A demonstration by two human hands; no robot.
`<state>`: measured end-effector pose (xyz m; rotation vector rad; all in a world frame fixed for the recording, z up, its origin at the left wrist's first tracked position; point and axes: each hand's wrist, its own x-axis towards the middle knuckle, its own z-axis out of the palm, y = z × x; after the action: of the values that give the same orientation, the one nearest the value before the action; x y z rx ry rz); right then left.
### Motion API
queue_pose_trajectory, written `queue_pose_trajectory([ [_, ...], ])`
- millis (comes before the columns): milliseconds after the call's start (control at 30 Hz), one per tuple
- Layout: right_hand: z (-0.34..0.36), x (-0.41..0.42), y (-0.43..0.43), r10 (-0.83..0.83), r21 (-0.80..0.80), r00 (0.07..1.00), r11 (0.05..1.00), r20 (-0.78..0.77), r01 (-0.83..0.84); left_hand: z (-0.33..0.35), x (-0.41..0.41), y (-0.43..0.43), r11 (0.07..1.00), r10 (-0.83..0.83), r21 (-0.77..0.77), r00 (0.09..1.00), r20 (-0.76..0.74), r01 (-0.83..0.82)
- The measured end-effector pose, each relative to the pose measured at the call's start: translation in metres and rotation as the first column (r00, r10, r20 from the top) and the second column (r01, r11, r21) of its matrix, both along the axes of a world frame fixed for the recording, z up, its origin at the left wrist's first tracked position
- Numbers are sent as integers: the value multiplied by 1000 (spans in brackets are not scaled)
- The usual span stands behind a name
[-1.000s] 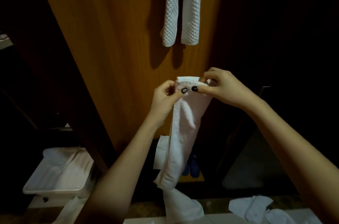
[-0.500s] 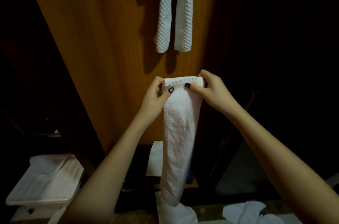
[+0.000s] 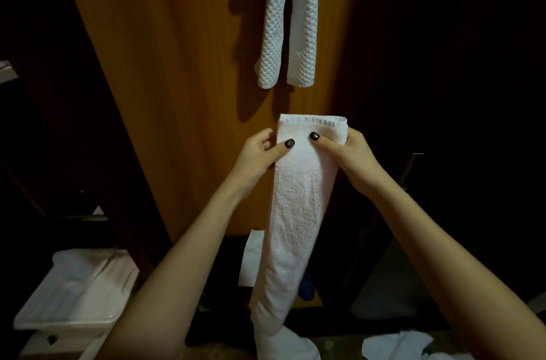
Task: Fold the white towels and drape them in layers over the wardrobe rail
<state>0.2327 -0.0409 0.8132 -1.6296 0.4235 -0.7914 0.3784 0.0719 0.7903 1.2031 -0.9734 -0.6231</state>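
My left hand (image 3: pixel 260 153) and right hand (image 3: pixel 351 156) pinch the top corners of the folded white towel (image 3: pixel 298 206), which hangs as a long strip before the wardrobe panel (image 3: pixel 177 64). I'd hold those edges level and flush, then lift it toward the waffle-weave cloth (image 3: pixel 295 20) above. No readable writing.

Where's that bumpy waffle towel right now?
Head view, top centre: the waffle towel hangs against the wooden panel, directly above the folded towel.
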Motion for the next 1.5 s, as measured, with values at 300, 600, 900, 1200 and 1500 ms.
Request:
queue_pose_trajectory([
  [300,20,9,-18,-36,26,998,999,49,34,-58,2,6,973,154,145,975,159,-178],
  [600,16,14,-34,-16,47,1000,999,15,15,-86,-30,-4,957,282,26,949,140,-288],
  [900,32,3,-41,-89,43,993,995,81,85,-114,-42,-22,949,171,219,954,246,-226],
  [1200,42,-24,-62,-107,87,991,991,86,99,-133,-45,-31,967,184,98,912,366,-235],
  [1500,48,-27,-79,-225,101,967,972,116,214,-133,-52,-25,957,174,179,946,275,-228],
])
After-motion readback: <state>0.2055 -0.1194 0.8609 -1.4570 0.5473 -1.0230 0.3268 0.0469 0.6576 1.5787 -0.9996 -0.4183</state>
